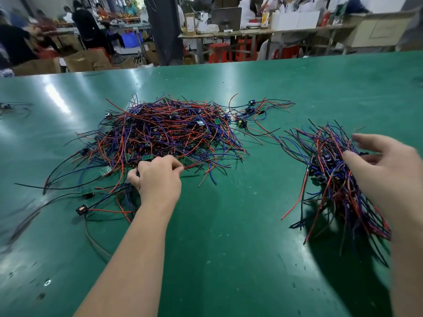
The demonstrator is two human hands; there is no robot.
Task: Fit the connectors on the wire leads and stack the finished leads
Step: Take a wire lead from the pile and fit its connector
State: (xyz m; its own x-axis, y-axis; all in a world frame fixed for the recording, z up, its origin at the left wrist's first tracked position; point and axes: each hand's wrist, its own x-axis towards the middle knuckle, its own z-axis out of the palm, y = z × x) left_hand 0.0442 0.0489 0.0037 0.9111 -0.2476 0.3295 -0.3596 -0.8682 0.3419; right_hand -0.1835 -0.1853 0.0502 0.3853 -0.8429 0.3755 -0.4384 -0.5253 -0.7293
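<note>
While curled at the near edge of the tangled pile (169,131), grips a few red and blue wire leads (191,166) in the left hand (158,177). Holds the right hand (384,163) wide, fingers spread and blurred, over the stack of leads (332,179); contact impossible to judge. Nearer than the left hand and to its left: a stray lead with a black coil part (82,209). Farther out, between both hands: a few small boards (247,113). Beneath everything, a green table (229,236). Print on the boards too small to read.
</note>
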